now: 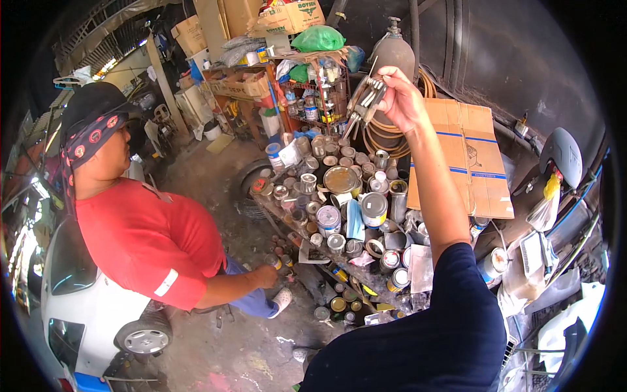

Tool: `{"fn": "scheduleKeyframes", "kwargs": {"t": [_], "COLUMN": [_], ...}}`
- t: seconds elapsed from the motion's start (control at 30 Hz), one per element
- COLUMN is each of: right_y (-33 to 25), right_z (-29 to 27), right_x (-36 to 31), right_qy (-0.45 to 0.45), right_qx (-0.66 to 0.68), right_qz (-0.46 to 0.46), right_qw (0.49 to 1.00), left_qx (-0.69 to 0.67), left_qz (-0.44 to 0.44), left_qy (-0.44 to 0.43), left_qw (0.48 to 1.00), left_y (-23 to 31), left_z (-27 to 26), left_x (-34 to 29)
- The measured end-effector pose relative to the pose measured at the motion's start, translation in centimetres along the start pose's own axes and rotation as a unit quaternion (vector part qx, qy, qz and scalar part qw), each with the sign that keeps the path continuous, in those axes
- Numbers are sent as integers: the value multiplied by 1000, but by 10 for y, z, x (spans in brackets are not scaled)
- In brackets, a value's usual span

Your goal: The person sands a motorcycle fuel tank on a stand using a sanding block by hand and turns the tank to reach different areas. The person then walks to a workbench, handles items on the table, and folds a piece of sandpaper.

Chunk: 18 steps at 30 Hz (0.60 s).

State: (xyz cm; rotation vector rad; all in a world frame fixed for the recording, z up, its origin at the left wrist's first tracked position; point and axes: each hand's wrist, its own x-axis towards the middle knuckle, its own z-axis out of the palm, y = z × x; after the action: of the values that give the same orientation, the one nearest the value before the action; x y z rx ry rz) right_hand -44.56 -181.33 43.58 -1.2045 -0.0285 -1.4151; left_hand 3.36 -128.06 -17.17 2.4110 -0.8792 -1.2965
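My right hand (400, 101) is raised at the upper middle, the arm stretched up in a dark blue sleeve. Its fingers are closed on a bundle of slim metal tools (367, 99), some bright and some dark, pointing different ways; their exact kind cannot be made out. Behind the tools stand a grey gas cylinder (395, 53) and a coiled tan hose (382, 138). Below the forearm, a low table carries many paint cans, among them a large lidded can (374, 208) with a blue mask (354, 219) beside it. My left hand is out of view.
A person in a red shirt (147, 238) stands at the left, one arm lowered beside the table. Behind them is a white car (98, 313). A flattened cardboard box (467, 160) leans to the right of the cans. Cluttered shelves (307, 85) stand at the back.
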Motion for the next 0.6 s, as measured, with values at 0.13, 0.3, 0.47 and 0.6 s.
{"fn": "scheduleKeyframes", "kwargs": {"t": [0.13, 0.3, 0.47, 0.6], "right_y": [9, 19, 16, 22], "right_z": [-15, -26, -53, -56], "right_x": [2, 4, -6, -12], "right_qy": [45, 102, 70, 76], "right_qx": [16, 67, 102, 83], "right_qz": [-18, -55, -58, -49], "right_qw": [999, 991, 991, 992], "left_qx": [1, 1, 3, 2], "left_qz": [2, 2, 4, -2], "left_qy": [0, 0, -6, -10], "left_qw": [1000, 1000, 1000, 1000], "left_y": [1, -5, -11, -26], "left_z": [-5, -5, -6, -7], "left_x": [1, -3, -9, -17]}}
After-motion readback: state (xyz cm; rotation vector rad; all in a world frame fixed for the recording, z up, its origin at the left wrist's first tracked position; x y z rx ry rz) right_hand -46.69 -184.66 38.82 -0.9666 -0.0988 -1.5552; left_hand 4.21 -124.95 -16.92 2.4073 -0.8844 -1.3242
